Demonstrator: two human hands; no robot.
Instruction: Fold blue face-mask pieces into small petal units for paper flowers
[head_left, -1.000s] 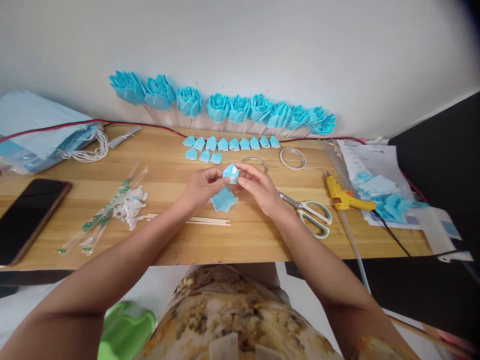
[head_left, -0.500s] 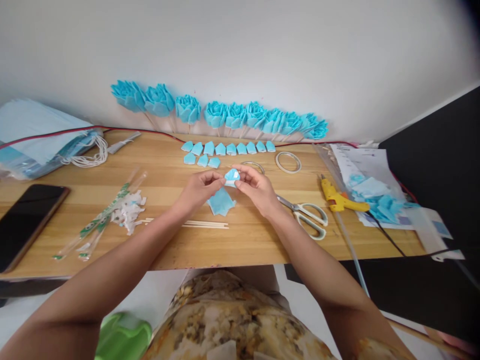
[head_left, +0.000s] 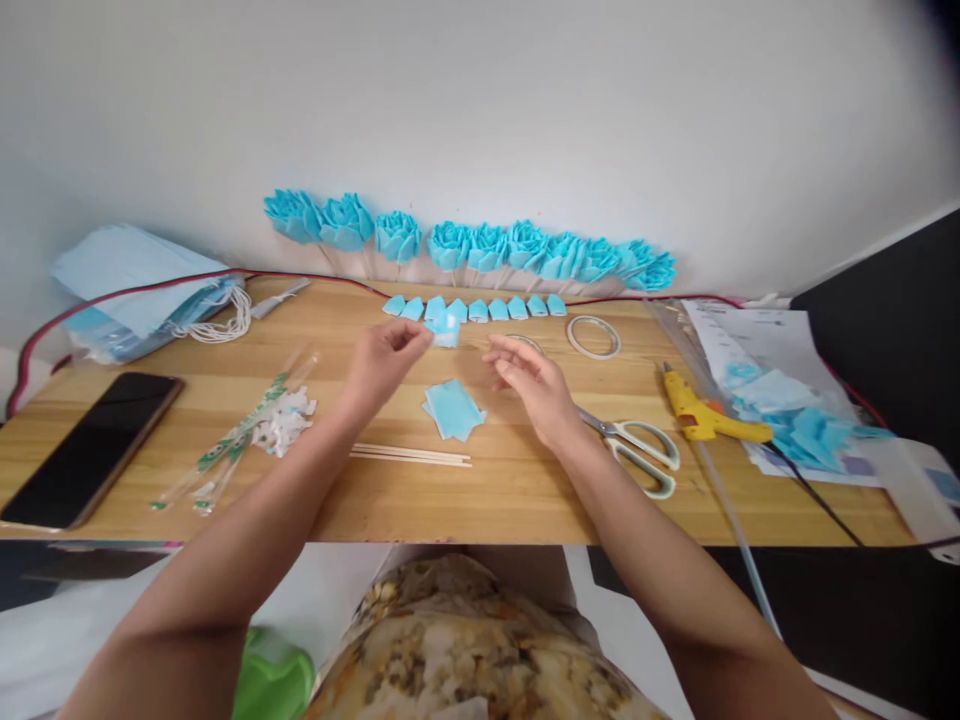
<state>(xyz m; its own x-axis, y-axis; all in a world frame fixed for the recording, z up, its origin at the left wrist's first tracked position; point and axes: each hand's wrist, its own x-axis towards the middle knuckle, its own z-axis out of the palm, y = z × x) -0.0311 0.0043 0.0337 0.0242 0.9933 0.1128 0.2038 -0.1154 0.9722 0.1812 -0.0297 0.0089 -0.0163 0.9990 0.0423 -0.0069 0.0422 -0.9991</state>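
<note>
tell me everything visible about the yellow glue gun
The yellow glue gun, plastic-looking, lies on its side on the wooden table, right of the scissors. Its dark nozzle points toward the wall, an orange trigger shows, and a black cord leaves its handle. A translucent rod runs from its rear past the table's front edge. Nobody is holding it.

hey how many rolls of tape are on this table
2. One roll of tape lies left of the glue gun, slightly farther back; the second roll is just beyond the right hand, which partly hides it.
</note>
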